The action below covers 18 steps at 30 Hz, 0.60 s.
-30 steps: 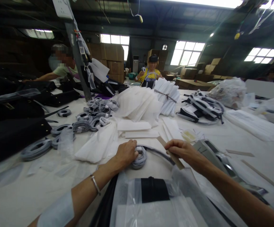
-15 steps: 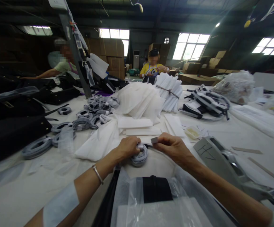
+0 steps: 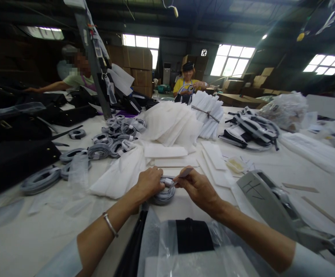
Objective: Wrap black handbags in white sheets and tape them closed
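My left hand (image 3: 148,184) is closed on a coiled grey strap (image 3: 164,194) that lies on the white table (image 3: 40,231). My right hand (image 3: 195,186) meets it from the right, fingers pinched on a strip of tape (image 3: 183,173) that reaches onto the coil. Both hands touch at the coil. Just in front of me lies a black bag in a clear plastic sleeve (image 3: 192,238).
A grey tape dispenser (image 3: 267,202) sits at my right. Several coiled grey straps (image 3: 109,142) and white pouches (image 3: 170,125) fill the middle. Black bags (image 3: 14,154) line the left edge. Two other people work at the far side, one at left (image 3: 75,75), one in yellow (image 3: 188,82).
My right hand has moved left with the tape strip, from apart on the right to touching the coil at my left hand. The left hand stayed on the coil.
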{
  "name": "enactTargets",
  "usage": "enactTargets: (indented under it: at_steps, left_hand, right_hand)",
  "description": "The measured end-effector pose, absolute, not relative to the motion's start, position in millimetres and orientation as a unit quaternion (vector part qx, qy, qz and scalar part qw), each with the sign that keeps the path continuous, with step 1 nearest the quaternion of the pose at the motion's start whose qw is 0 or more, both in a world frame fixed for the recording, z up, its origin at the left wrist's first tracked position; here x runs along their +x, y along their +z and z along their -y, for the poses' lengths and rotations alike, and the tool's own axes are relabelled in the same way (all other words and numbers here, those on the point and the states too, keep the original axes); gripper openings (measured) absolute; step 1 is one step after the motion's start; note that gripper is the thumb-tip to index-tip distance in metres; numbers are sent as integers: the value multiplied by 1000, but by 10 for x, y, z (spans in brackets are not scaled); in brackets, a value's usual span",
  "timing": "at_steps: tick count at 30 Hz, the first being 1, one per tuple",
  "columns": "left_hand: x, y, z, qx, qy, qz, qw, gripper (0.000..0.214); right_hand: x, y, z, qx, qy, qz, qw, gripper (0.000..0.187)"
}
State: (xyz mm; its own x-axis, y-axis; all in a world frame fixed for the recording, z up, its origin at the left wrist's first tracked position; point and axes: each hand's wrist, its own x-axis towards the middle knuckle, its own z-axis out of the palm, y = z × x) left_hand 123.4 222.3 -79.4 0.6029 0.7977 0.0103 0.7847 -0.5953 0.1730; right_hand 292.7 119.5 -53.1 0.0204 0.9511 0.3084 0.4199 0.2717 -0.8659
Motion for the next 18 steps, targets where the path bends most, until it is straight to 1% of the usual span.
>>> enactTargets:
  at_steps: [4,6,10,18]
  left_hand:
    - [1218,-797,-2196,882,44,-464,71,25]
    - [1214,-798,-2188,880,45,-468,73,26]
    - [1210,-818,-2192,876,54,-471,82,21]
    - [1196,-805,-2140,868,80,-482,91,22]
  right_hand:
    - [2921,-532,-1209,-515,245,660,489,2]
    - [2897,-543,-1228,-510,228,660,502,3]
    - [2818,-633,-1268,-510,231,638,527,7]
    - [2830,-860,-1282,-515,206,689,465,6]
